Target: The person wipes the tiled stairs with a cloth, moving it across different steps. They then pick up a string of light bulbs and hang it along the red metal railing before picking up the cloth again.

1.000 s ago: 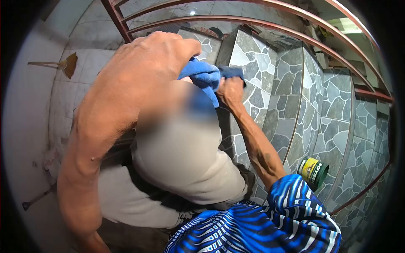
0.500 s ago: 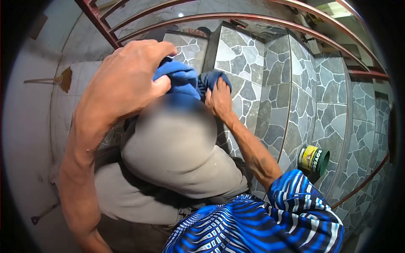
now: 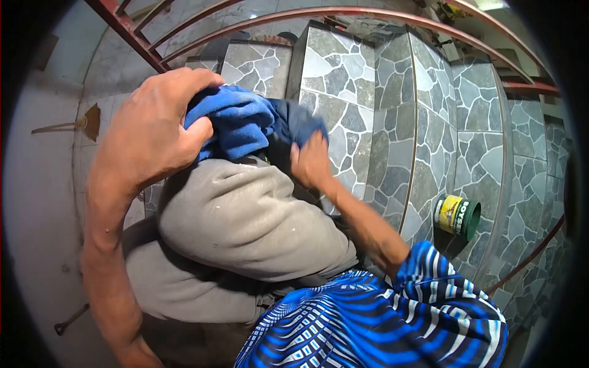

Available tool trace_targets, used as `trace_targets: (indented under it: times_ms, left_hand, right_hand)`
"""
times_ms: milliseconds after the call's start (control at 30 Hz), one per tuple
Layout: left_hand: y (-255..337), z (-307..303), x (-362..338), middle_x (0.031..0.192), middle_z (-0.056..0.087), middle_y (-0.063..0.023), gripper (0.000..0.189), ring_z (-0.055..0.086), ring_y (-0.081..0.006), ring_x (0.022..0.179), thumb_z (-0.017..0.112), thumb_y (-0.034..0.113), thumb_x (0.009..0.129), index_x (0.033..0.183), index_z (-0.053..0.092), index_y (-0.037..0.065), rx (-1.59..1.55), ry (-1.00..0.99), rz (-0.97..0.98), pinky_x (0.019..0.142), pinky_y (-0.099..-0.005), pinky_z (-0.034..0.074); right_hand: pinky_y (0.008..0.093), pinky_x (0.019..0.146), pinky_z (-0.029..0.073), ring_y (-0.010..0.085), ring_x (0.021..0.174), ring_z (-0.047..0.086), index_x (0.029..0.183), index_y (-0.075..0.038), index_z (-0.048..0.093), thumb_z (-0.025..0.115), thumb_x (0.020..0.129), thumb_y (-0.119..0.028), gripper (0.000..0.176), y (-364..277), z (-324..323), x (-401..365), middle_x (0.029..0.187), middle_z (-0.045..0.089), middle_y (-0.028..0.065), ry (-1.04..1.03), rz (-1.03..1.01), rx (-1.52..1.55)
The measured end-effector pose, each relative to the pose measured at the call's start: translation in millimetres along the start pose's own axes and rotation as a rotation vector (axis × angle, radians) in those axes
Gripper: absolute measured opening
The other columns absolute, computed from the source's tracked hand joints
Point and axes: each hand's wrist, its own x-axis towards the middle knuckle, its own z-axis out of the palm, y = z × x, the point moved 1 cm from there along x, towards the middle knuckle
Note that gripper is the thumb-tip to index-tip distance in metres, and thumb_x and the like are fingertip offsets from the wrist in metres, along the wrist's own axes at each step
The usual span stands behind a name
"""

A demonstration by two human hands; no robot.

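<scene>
My left hand (image 3: 150,129) curls around a bright blue cloth (image 3: 236,119), its thumb and fingers closed on the near edge above my bent knee (image 3: 245,214). The far fingertips are hidden behind the folds. Stretched out ahead of the knee, my right hand (image 3: 311,161) grips a darker blue cloth (image 3: 299,119), smeared by motion, which meets the bright blue one. Both hands hang over the stone-patterned tiled steps (image 3: 337,104).
A red metal railing (image 3: 257,21) curves across the front. On a tiled step to the right, a green paint bucket (image 3: 457,216) with a yellow label lies tipped on its side. At the far left a broom (image 3: 90,122) rests on the pale floor.
The bright blue cloth and my left hand have shifted left in view. My right hand has moved lower, and the darker cloth now stretches out instead of being bunched under it.
</scene>
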Motion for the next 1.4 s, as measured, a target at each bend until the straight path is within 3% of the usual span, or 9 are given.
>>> trace_targets:
  times_ms: [100, 367, 500, 533, 867, 1033, 1200, 1333, 1400]
  left_hand:
    - [-7, -2, -2, 0.111, 0.069, -0.0177, 0.044, 0.067, -0.033, 0.103, 0.058, 0.003, 0.074, 0.117, 0.065, 0.002, -0.013, 0.021, -0.016, 0.094, -0.0372, 0.052]
    - [-1, -1, -1, 0.112, 0.07, -0.0173, 0.045, 0.067, -0.033, 0.104, 0.058, 0.002, 0.074, 0.118, 0.065, 0.002, -0.005, -0.044, 0.011, 0.095, -0.0376, 0.051]
    - [-12, -1, 1, 0.111, 0.07, -0.0176, 0.045, 0.068, -0.0325, 0.103, 0.058, 0.001, 0.074, 0.118, 0.065, 0.001, 0.041, 0.039, 0.058, 0.095, -0.0368, 0.051]
    - [-7, -2, 2, 0.111, 0.07, -0.0178, 0.045, 0.068, -0.0324, 0.102, 0.058, 0.001, 0.075, 0.118, 0.065, 0.001, 0.033, 0.023, 0.039, 0.095, -0.0368, 0.051]
    - [-2, 1, 13, 0.111, 0.07, -0.0191, 0.043, 0.068, -0.0325, 0.104, 0.057, 0.002, 0.076, 0.118, 0.065, 0.0, -0.018, -0.057, 0.043, 0.098, -0.0369, 0.051]
    - [7, 6, 16, 0.111, 0.07, -0.0192, 0.043, 0.068, -0.0323, 0.104, 0.057, 0.002, 0.076, 0.118, 0.065, -0.001, -0.021, -0.051, 0.101, 0.098, -0.0366, 0.051]
    - [6, 3, 19, 0.114, 0.069, -0.0196, 0.045, 0.067, -0.0315, 0.107, 0.057, 0.0, 0.074, 0.119, 0.064, -0.001, -0.069, -0.111, -0.033, 0.099, -0.0371, 0.051]
    - [8, 4, 20, 0.113, 0.069, -0.0192, 0.045, 0.067, -0.0306, 0.107, 0.057, 0.0, 0.074, 0.118, 0.065, -0.001, -0.085, -0.109, 0.071, 0.1, -0.0371, 0.051]
    - [9, 2, 18, 0.113, 0.069, -0.0189, 0.045, 0.067, -0.0306, 0.107, 0.057, 0.0, 0.074, 0.118, 0.065, -0.001, -0.07, -0.11, 0.033, 0.1, -0.0372, 0.051]
  right_hand:
    - [0.0562, 0.115, 0.026, 0.0549, 0.132, 0.04, 0.122, 0.029, 0.049, 0.047, 0.099, -0.033, 0.066, -8, -22, -54, 0.138, 0.039, 0.0477, -0.302, -0.026, 0.092]
    - [0.0521, 0.11, 0.032, 0.0511, 0.12, 0.046, 0.113, 0.025, 0.055, 0.05, 0.097, -0.034, 0.061, 2, 12, -22, 0.13, 0.044, 0.0436, 0.15, 0.051, -0.157]
    - [0.0572, 0.105, 0.034, 0.0502, 0.121, 0.046, 0.113, 0.019, 0.054, 0.056, 0.092, -0.029, 0.053, 9, -24, -24, 0.115, 0.054, 0.0364, -0.185, 0.01, 0.129]
    - [0.0555, 0.1, 0.038, 0.0484, 0.115, 0.05, 0.112, 0.016, 0.057, 0.055, 0.093, -0.029, 0.049, 25, -3, -6, 0.117, 0.054, 0.0366, 0.188, -0.052, -0.026]
    - [0.0525, 0.099, 0.04, 0.0461, 0.111, 0.054, 0.108, 0.016, 0.061, 0.054, 0.095, -0.033, 0.051, 36, -18, 5, 0.116, 0.057, 0.0359, -0.149, -0.075, 0.043]
    - [0.0539, 0.11, 0.032, 0.0511, 0.122, 0.048, 0.129, 0.022, 0.048, 0.047, 0.098, -0.04, 0.069, 0, -6, -37, 0.13, 0.048, 0.0441, 0.137, -0.026, -0.074]
    - [0.053, 0.092, 0.04, 0.0439, 0.104, 0.054, 0.102, 0.012, 0.061, 0.051, 0.096, -0.037, 0.05, 30, -25, 5, 0.109, 0.057, 0.0339, -0.06, 0.03, 0.089]
    - [0.0525, 0.101, 0.038, 0.0484, 0.115, 0.051, 0.122, 0.018, 0.052, 0.047, 0.098, -0.042, 0.065, 10, -4, -13, 0.122, 0.053, 0.0391, 0.221, 0.042, -0.068]
    - [0.0565, 0.11, 0.031, 0.0518, 0.127, 0.044, 0.125, 0.021, 0.05, 0.044, 0.1, -0.043, 0.07, -6, -21, -41, 0.134, 0.045, 0.044, -0.076, 0.044, 0.099]
